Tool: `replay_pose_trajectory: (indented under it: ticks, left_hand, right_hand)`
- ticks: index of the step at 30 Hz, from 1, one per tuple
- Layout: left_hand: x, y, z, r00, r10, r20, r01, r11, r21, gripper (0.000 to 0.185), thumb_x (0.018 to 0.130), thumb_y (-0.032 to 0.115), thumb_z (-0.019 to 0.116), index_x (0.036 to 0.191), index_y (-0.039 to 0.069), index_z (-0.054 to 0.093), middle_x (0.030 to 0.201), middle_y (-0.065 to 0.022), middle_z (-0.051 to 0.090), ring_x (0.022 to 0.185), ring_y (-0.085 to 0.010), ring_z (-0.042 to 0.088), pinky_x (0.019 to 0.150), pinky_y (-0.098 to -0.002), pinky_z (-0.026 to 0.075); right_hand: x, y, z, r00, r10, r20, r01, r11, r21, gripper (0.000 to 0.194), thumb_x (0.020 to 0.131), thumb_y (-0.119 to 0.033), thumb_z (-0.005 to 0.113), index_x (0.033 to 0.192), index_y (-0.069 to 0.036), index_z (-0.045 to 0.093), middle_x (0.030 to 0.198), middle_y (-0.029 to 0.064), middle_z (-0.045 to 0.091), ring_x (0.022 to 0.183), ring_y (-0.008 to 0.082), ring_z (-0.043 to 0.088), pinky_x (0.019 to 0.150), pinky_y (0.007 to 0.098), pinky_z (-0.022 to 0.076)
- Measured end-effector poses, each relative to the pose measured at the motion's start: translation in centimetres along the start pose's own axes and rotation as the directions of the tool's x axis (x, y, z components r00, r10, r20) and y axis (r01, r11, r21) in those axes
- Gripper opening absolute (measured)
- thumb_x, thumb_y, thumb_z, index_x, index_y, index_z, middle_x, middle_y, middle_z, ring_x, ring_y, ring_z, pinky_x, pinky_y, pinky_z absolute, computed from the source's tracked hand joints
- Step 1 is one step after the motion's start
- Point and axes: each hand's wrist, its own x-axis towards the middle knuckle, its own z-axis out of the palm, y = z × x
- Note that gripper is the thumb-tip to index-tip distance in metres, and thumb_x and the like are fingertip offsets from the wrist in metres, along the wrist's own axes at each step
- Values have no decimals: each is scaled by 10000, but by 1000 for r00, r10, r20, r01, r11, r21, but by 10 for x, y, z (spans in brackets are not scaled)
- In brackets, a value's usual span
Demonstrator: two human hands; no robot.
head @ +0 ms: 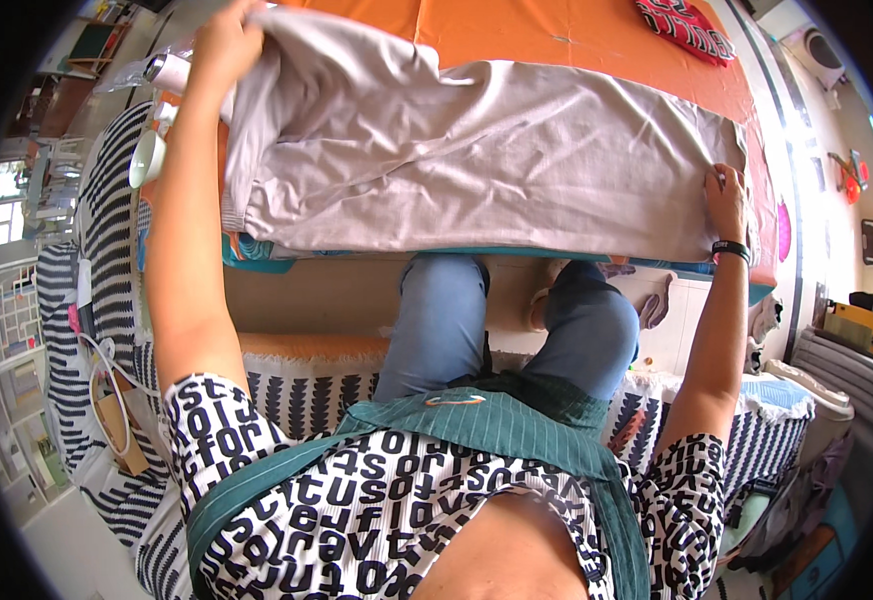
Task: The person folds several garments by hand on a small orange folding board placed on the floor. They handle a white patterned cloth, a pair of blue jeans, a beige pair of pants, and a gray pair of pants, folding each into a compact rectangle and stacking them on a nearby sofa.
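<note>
A pale mauve pair of cloth trousers or similar garment (481, 157) lies stretched sideways across an orange table cover (511, 30), wrinkled, with a ribbed or gathered edge on its left. My left hand (230, 45) grips the garment's far left corner, lifted a little, its fingertips partly hidden by the top rim of the picture. At the right end my right hand (727, 199), a dark band on its wrist, rests on the garment's edge with bent fingers; whether they pinch the cloth is unclear.
Near my left forearm stand a white cup (147, 159) and a pale bottle (169, 73). A red cloth with lettering (688, 30) lies at the table's far right. Behind me is a sofa with a black-and-white patterned cover (309, 386). My knees are below the table's near edge.
</note>
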Motion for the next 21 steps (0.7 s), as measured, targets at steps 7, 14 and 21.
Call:
replay_pose_trajectory:
  ticks: [7,14,21]
  left_hand:
    - [58,-123,44,872,366,-326,-322,929,181,447,806,233,659,1208,75,543,1048,-153,641,834,-241,642,747,-343,501]
    - [-140,-227,71,943,-321,-85,310,943,-124,656,749,279,754,1240,-48,469,1172,-207,575,1035,-263,586,902,-354,453]
    - [-194,-202,68,930,-366,-30,330,869,-369,572,748,177,743,1223,-13,489,1034,-108,622,928,-175,594,816,-308,468]
  right_hand:
    - [3,40,-1,968,-244,-58,244,970,9,300,863,-197,592,1112,-29,589,1059,136,602,880,233,615,781,330,478]
    - [-12,104,-34,994,105,-12,-102,980,171,380,855,-243,614,1189,-70,562,1017,131,647,922,236,616,800,337,476]
    - [-70,157,-35,954,300,-10,-296,945,142,402,868,-354,638,1082,-16,604,865,81,641,767,172,616,712,289,469]
